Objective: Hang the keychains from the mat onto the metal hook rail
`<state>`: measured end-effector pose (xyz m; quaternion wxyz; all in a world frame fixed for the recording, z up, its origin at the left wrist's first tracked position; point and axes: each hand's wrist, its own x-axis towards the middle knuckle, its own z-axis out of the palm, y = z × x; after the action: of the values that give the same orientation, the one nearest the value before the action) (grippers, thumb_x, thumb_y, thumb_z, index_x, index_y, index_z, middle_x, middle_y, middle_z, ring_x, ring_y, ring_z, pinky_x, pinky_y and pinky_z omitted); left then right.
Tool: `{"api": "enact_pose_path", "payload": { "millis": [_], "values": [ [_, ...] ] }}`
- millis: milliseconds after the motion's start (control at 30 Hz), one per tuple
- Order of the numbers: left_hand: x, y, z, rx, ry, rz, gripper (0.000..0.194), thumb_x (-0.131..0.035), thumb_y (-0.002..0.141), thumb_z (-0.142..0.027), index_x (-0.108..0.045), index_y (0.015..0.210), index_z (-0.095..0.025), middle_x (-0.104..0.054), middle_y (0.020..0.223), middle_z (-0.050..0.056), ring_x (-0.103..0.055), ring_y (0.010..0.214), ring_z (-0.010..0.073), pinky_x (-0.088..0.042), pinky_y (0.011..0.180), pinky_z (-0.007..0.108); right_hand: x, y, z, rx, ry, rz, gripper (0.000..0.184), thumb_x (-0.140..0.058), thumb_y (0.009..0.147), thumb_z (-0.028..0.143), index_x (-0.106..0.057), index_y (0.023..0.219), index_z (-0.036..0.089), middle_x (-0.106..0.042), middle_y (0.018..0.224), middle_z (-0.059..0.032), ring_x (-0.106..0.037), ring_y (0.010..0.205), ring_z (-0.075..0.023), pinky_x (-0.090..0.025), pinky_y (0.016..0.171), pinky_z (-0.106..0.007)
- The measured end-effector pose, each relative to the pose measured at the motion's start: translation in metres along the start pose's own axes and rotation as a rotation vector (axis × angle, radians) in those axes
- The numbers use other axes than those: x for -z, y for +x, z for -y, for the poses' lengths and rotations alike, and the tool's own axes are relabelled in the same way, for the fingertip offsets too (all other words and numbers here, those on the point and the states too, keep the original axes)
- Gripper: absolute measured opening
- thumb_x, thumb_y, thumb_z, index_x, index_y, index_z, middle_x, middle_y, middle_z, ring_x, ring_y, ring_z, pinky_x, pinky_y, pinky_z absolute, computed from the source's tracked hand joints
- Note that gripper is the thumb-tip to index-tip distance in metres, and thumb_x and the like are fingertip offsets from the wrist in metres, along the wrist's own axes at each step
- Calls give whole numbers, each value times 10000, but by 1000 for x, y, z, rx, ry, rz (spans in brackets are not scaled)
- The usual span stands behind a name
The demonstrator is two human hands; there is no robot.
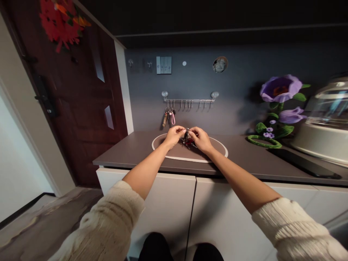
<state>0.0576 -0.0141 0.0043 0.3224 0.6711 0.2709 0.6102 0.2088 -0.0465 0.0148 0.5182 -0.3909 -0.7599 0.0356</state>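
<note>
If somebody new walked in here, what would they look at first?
Probably the big purple flower, standing on the counter at the right. The bright red decoration by the dark red door, up at the top left, might come next. In the middle, the left hand and right hand pinch a bunch of keys over an oval mat.
</note>
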Motion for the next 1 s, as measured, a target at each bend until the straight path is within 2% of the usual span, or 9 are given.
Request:
{"api": "enact_pose_path", "payload": {
  "millis": [300, 433, 700, 867, 1000],
  "values": [
    [-1, -5, -11, 50, 44, -22, 224, -612, 697, -322, -616, 807, -126, -629, 769, 26, -546, 711, 109, -432, 723, 257, 1, 4, 1, -68, 74, -38, 266, -469, 783, 405, -576, 780, 162, -617, 785, -49, -534, 715, -145, -416, 701, -269],
    [-1, -5, -12, 62, 56, -76, 175, -596, 711, -270, -621, 800, -121, -636, 760, 30, -545, 706, 108, -432, 726, 258, 0, 9, 1, -96, 131, -57, 249, -480, 768, 393, -569, 781, 160, -616, 784, -46, -536, 709, -140, -419, 701, -270],
    [1, -2, -1, 98, 146, -222, 122, -535, 736, -205, -609, 774, -116, -631, 755, 39, -545, 691, 111, -428, 719, 256, -3, 25, -7, -162, 190, -91, 266, -496, 736, 411, -563, 769, 155, -578, 714, -16, -503, 648, -121, -421, 676, -272],
    [1, -2, 2, 111, 289, -248, 105, -514, 751, -186, -602, 752, -130, -633, 763, 49, -553, 706, 125, -428, 731, 269, -6, 41, -12, -200, 262, -87, 236, -509, 720, 389, -543, 746, 157, -544, 668, 3, -499, 627, -112, -444, 655, -268],
    [5, -3, 7, 66, 434, -228, 120, -497, 760, -177, -606, 728, -139, -634, 770, 53, -556, 726, 137, -427, 740, 280, -6, 57, -11, -237, 337, -98, 210, -521, 712, 370, -525, 731, 161, -541, 675, 5, -510, 628, -105, -469, 653, -270]
  ]
}}
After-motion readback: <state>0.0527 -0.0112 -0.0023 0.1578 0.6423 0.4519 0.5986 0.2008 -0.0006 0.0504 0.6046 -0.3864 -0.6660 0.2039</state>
